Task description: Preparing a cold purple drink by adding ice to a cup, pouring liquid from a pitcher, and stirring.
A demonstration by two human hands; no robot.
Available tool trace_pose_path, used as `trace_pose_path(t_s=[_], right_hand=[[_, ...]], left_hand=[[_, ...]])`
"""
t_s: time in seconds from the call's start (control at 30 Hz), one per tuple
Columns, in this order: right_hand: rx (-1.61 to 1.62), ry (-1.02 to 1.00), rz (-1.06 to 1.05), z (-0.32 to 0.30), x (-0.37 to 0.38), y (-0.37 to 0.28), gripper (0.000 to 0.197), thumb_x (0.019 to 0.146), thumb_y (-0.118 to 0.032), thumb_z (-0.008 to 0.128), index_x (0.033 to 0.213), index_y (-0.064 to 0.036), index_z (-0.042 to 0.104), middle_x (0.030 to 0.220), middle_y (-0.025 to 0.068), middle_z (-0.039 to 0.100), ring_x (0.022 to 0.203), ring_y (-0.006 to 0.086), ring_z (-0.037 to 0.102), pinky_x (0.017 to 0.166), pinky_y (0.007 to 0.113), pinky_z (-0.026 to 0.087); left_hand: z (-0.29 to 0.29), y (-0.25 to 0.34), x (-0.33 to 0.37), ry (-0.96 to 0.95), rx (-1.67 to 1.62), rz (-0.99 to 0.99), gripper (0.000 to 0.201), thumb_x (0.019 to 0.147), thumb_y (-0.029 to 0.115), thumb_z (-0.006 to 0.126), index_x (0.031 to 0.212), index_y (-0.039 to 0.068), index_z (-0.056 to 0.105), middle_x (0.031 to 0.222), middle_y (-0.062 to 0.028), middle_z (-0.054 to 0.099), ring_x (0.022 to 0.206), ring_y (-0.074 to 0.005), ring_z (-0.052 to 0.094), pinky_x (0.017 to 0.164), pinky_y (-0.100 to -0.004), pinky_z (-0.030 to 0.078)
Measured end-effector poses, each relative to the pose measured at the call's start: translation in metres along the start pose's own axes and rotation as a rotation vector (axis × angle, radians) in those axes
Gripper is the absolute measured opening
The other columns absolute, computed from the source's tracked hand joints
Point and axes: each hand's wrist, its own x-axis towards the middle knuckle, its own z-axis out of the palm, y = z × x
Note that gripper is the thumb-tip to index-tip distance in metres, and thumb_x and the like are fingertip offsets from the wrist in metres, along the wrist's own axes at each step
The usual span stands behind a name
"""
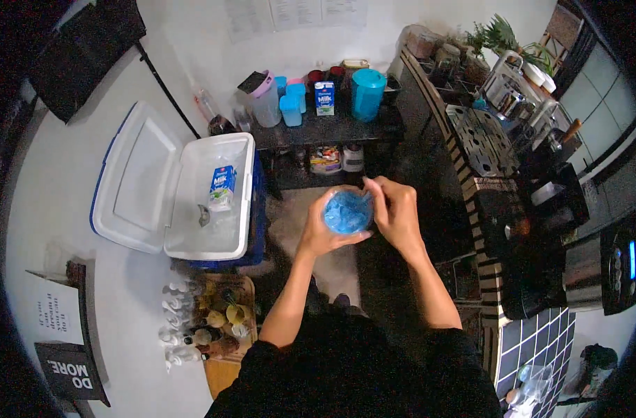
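In front of my body I hold a clear round cup (348,212) whose inside looks pale blue, with angular, ice-like pieces. My left hand (323,226) is wrapped round its left side and underneath. At the cup's right rim, my right hand (396,211) is closed, thumb and fingers pressed against the edge. Whether those fingers also pinch something small cannot be made out. To the left stands a white cooler box (249,202) with its lid (138,182) raised. Inside it lie a blue-and-white milk carton (222,185) and a small metallic scoop-like thing (204,215).
A black table (262,138) ahead bears another milk carton (325,98), a turquoise pitcher (368,95), a clear lilac-topped pitcher (265,104) and blue cups (291,111). Along the right runs a counter with a perforated metal tray (482,141). A wooden tray (251,291) with bottles sits lower left.
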Motion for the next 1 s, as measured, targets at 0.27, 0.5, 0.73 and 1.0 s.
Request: trace_pose_path(t_s=[0.27,0.5,0.73,1.0], right_hand=[[-0.095,-0.001,0.090,-0.019,-0.038,-0.035,0.018,0.090,-0.006,0.056,0.077,0.0063,0.059,0.065,0.0231,0.054,0.052,0.0343,0.055,0.051,0.037,0.041],[-0.128,0.084,0.204,-0.019,-0.080,-0.069,0.018,0.090,-0.006,0.056,0.077,0.0060,0.060,0.063,0.0234,0.053,0.049,0.0303,0.053,0.049,0.035,0.041],[-0.166,0.177,0.205,-0.023,-0.126,-0.117,0.022,0.090,-0.008,0.058,0.073,0.0059,0.058,0.062,0.0226,0.052,0.048,0.0303,0.050,0.049,0.035,0.039],[-0.400,0.156,-0.038,-0.053,-0.134,-0.176,0.027,0.087,-0.009,0.063,0.067,0.0037,0.051,0.060,0.0230,0.047,0.050,0.0400,0.047,0.046,0.040,0.038]], left_hand=[[0.009,0.013,-0.032,-0.046,-0.138,0.026,0.071,0.054,0.015,0.091,0.115,0.003,0.056,0.110,-0.0070,0.062,0.103,-0.0159,0.059,0.093,-0.0333,0.046],[0.011,0.026,-0.059,-0.179,-0.191,0.048,0.072,0.054,0.012,0.090,0.116,0.002,0.055,0.109,-0.0078,0.064,0.101,-0.0157,0.060,0.093,-0.0325,0.047],[0.010,0.047,-0.102,-0.290,-0.269,0.031,0.071,0.052,0.012,0.091,0.113,0.002,0.057,0.109,-0.0072,0.065,0.101,-0.0156,0.061,0.092,-0.0324,0.048],[0.019,0.089,-0.123,-0.347,0.007,0.133,0.065,0.055,0.022,0.091,0.109,0.003,0.060,0.102,-0.0071,0.066,0.091,-0.0139,0.063,0.084,-0.0303,0.051]])
